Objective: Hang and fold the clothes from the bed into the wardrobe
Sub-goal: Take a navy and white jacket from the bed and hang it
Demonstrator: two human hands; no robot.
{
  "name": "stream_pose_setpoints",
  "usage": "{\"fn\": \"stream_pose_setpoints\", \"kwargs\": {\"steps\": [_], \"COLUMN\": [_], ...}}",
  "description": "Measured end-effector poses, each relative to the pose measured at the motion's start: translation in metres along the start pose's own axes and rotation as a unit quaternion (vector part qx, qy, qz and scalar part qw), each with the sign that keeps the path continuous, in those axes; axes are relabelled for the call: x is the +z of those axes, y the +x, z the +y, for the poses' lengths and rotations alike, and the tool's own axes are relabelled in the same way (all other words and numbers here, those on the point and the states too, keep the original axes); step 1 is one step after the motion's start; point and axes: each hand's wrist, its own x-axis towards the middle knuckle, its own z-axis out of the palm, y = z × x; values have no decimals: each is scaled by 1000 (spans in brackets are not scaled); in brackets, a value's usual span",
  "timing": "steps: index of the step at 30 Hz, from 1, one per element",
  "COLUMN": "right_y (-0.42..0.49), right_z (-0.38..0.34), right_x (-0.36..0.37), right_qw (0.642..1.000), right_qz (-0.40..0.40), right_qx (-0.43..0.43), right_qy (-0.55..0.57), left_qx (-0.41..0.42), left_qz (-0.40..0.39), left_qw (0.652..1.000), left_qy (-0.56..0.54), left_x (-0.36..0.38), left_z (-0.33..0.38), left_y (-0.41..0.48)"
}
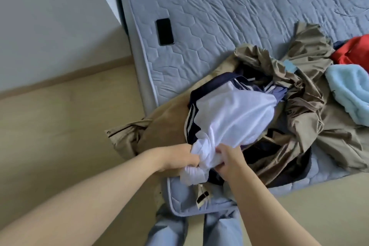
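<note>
Hands: left hand (178,158) and right hand (231,163) sit close together at the near edge of the bed, both clamped on the same twisted end of the white garment, with a wad of cloth between them.
White garment (233,114): a thin white top with dark navy trim and white stripes along its left side; its body lies on top of the clothes pile, and its gathered end runs toward the person into both grips.
Bed (219,6): a blue-grey quilted mattress with a hexagon stitch pattern; its near corner shows just below the hands.
Khaki garment (311,94): crumpled under and to the right of the white top, spread wide over the near right part of the bed.
Tan garment (163,126): to the left of the white top, partly hanging over the bed's left edge, with a buttoned cuff or tab at its end.
Light blue fleece (351,94): on the khaki cloth at the right edge.
Red garment (353,52): just beyond the fleece, cut off by the right edge.
Phone (165,31): dark, screen off, lying flat near the bed's left edge, well apart from the pile.
Floor (60,116): pale wood, to the left of and nearer than the bed.
Legs (215,227): in light blue jeans, standing at the bed's near corner.
</note>
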Motion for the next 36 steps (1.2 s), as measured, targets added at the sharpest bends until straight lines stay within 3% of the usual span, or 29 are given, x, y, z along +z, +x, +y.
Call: {"fn": "stream_pose_setpoints", "kwargs": {"steps": [2,4,7,9,13,17,20,23,26,28,31,34,36], "right_y": [-11,-21,-29,-32,-37,-37,-39,-50,-75,-89,-110,-127,-137], "right_z": [26,49,65,73,91,96,90,83,71,62,45,23,8], "right_x": [15,31,41,48,51,33,28,28,33,44,49,39,35], "right_qw": [1000,1000,998,991,978,978,973,966,930,908,880,936,948], "right_qz": [20,5,-20,-42,-80,-41,-17,-63,-172,-216,-183,-120,-107], "right_qx": [1,3,2,14,24,6,-21,-104,-194,-230,-308,-216,-198], "right_qy": [-5,-1,-59,-126,-191,-205,-229,-228,-262,-276,-313,-252,-225], "left_qx": [-35,-67,-138,-168,-169,-115,-38,-9,73,111,145,160,172], "left_qz": [-33,16,156,163,156,306,348,335,199,91,53,69,128], "left_qw": [998,986,913,876,845,803,811,807,805,826,893,943,963], "left_qy": [-26,-151,-351,-421,-482,-498,-468,-486,-554,-545,-423,-284,-164], "left_x": [-7,-15,-27,-28,-11,-3,-8,-8,-7,-7,-8,-10,-9], "left_z": [-27,-58,-79,-85,-93,-108,-109,-95,-68,-48,-19,3,11], "left_y": [-14,-25,-26,-26,-18,-19,-28,-45,-73,-92,-121,-145,-156]}}
